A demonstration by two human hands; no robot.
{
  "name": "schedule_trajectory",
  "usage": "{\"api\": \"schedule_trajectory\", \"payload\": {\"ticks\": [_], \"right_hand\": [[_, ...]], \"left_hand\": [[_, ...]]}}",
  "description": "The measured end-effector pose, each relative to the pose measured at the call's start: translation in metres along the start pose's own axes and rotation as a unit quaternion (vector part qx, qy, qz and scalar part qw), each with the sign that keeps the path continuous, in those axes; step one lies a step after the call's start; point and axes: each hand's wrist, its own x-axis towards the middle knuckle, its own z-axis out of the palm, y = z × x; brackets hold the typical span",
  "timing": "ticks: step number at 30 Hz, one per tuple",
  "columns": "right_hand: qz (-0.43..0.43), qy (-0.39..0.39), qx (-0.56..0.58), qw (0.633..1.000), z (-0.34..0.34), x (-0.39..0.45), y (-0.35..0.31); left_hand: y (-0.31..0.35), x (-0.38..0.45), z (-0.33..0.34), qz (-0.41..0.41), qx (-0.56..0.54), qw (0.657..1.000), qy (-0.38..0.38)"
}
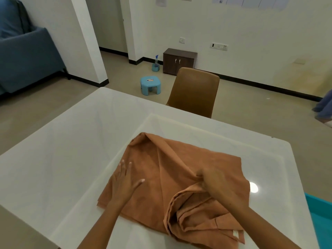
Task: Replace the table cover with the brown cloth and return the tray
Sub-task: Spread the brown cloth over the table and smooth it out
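Right hand (218, 184) is gripping a fold of the brown cloth (161, 177) while the left hand (124, 180) is pressing it flat, fingers spread, on the white table (62, 159).

Home dining room, white table (71, 141), brown chair (195, 91), blue sofa (23, 56), small cabinet (178, 62), plastic stool (150, 85)

One head-worn wide-angle view looks forward and down, close over the table (71, 150), toward the far wall (251, 33).
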Motion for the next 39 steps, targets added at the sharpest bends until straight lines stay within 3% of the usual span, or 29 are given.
{"api": "schedule_trajectory", "payload": {"ticks": [4, 7, 10, 14, 18, 20, 24, 28, 31, 34, 39], "right_hand": [[0.075, -0.173, -0.148, 0.971, 0.001, 0.000, 0.009], [0.101, -0.149, -0.101, 0.979, 0.024, 0.010, -0.007], [0.143, -0.197, -0.071, 0.967, 0.051, 0.015, -0.026], [0.139, -0.161, -0.117, 0.970, 0.062, 0.013, -0.033], [0.074, -0.136, -0.172, 0.973, 0.093, 0.031, 0.032], [0.073, -0.086, -0.119, 0.986, 0.096, 0.044, 0.058], [0.102, -0.028, -0.111, 0.988, 0.020, 0.056, 0.029], [0.073, -0.062, -0.047, 0.994, 0.018, 0.045, 0.037], [0.028, -0.089, 0.030, 0.995, 0.020, 0.032, 0.028], [0.015, -0.113, -0.005, 0.993, 0.030, 0.031, 0.023], [0.035, -0.088, 0.075, 0.993, 0.040, 0.038, 0.021]], "left_hand": [[0.016, -0.021, 0.037, 0.003, 0.009, 0.999, -0.032], [0.038, -0.038, 0.061, -0.011, -0.034, 0.999, -0.028], [0.048, -0.048, 0.075, -0.068, -0.046, 0.996, -0.035], [0.041, -0.048, 0.077, -0.039, -0.040, 0.997, -0.046], [0.024, -0.040, 0.069, 0.006, -0.015, 0.999, -0.036], [0.009, -0.029, 0.064, 0.026, 0.009, 0.999, -0.037], [-0.028, 0.005, 0.052, 0.067, 0.067, 0.995, -0.023], [-0.036, 0.014, 0.039, 0.023, 0.085, 0.996, 0.008], [0.033, -0.020, 0.056, -0.058, 0.000, 0.998, 0.037], [0.083, -0.053, 0.086, -0.066, -0.065, 0.995, 0.030], [0.049, -0.027, 0.081, -0.053, -0.041, 0.998, 0.013]]}}
